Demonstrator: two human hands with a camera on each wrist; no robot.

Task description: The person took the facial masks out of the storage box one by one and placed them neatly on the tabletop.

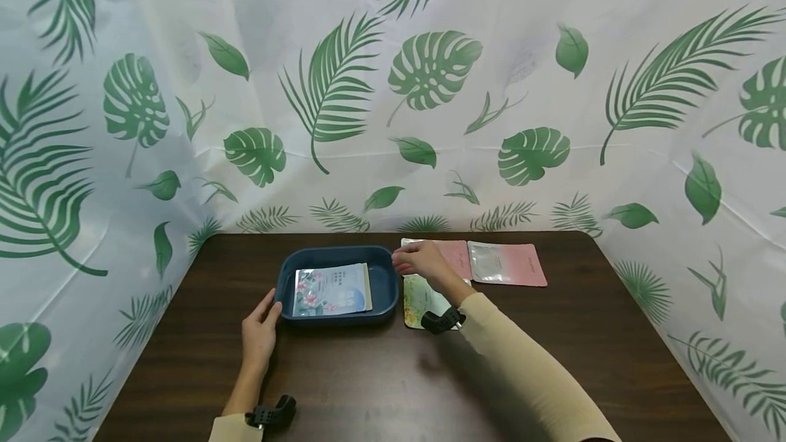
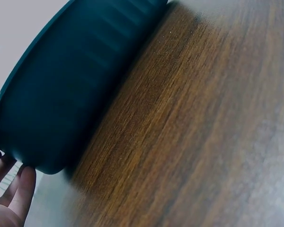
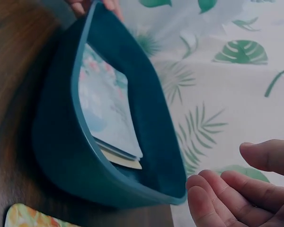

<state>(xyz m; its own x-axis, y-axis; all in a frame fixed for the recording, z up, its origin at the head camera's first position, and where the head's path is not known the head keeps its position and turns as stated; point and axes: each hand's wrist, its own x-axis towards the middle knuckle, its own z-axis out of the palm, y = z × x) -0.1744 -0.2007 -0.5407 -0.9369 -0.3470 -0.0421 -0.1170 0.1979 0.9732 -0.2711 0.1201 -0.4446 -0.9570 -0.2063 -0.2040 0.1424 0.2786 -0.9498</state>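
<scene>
A dark blue plastic tray (image 1: 381, 302) stands on the table, with floral face mask sachets (image 1: 331, 290) stacked inside it. My left hand (image 1: 260, 330) grips the tray's left end, thumb at the near corner; in the left wrist view the fingertips (image 2: 26, 177) touch its outer wall. Over the tray's right rim hovers my right hand (image 1: 428, 264), holding nothing; the right wrist view shows its fingers (image 3: 236, 189) loosely bent and the thumb apart. Below that hand lies a yellow-green face mask sachet (image 1: 417, 300), partly covered by the forearm.
Two pink face mask sachets lie at the back right: one (image 1: 456, 256) is partly hidden by the right hand, the other (image 1: 510, 264) is beside it. The brown wooden table (image 1: 368, 380) ends against a leaf-patterned cloth (image 1: 442, 176).
</scene>
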